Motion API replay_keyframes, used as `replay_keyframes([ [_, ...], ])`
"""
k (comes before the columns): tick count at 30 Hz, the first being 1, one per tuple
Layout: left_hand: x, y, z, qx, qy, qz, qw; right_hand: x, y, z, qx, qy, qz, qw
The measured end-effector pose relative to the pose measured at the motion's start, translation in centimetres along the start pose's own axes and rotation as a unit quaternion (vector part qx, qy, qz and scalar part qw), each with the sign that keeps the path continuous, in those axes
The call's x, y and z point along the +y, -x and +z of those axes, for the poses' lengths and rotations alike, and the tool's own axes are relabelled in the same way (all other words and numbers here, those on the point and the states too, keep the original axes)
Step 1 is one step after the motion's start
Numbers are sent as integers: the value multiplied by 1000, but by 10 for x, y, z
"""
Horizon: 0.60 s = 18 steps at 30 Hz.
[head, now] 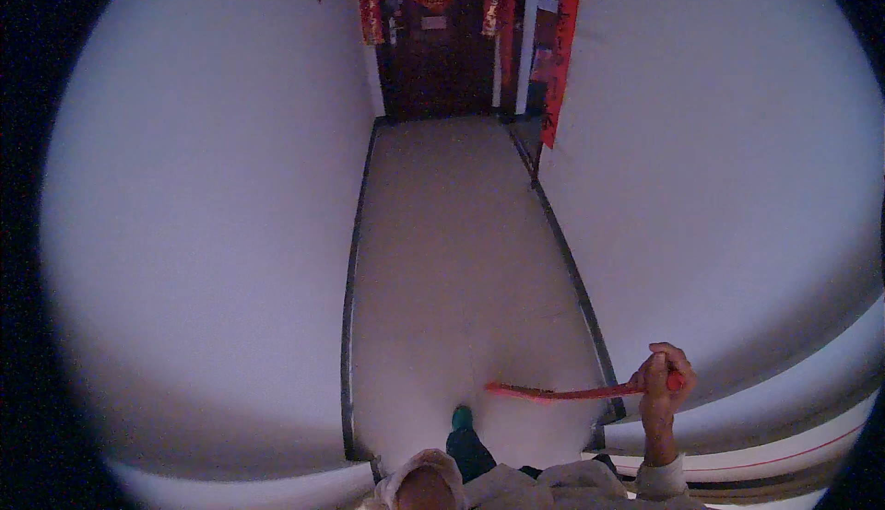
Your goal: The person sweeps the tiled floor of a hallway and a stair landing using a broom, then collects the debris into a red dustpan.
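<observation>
My right hand (pixel 665 375), at the lower right, is closed around the end of a long red handle (pixel 588 393). The handle reaches left across the view, over the corridor floor, and its far end is blurred, so I cannot tell what tool it is. At the bottom, a light sleeve cuff (pixel 425 458) shows on the left side, but my left hand itself cannot be made out clearly. One foot in a green shoe (pixel 462 419) and a dark trouser leg (pixel 473 451) show between the arms.
Pale walls (pixel 207 199) with dark baseboards line both sides of the narrow corridor floor (pixel 456 233). A dark door (pixel 439 68) with red and gold hangings closes the far end. Beside it, at the right, is an open doorway (pixel 543 61) with a red paper banner (pixel 563 47).
</observation>
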<state>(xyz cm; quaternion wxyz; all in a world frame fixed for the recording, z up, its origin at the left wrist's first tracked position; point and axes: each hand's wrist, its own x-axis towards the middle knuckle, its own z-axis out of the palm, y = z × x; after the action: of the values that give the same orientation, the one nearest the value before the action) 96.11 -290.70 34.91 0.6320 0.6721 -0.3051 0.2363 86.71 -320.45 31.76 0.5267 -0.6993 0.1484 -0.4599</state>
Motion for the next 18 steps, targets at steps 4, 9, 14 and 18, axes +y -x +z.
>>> replay_keyframes([
  [4, -26, -33, -3, -20, 25, 3, 999, -8, -4, 25, 33, 29, 17, 999],
  [9, -52, -49, -7, -39, 36, -14, 999, 5, -3, 36, 21, 70, -23, 997],
  [14, -68, -53, -9, -40, 51, -15, 998, 9, -8, 45, 45, 55, -17, 997],
  [18, -73, -47, -9, -30, 45, -15, 998, 17, -11, 49, 44, 42, -28, 998],
])
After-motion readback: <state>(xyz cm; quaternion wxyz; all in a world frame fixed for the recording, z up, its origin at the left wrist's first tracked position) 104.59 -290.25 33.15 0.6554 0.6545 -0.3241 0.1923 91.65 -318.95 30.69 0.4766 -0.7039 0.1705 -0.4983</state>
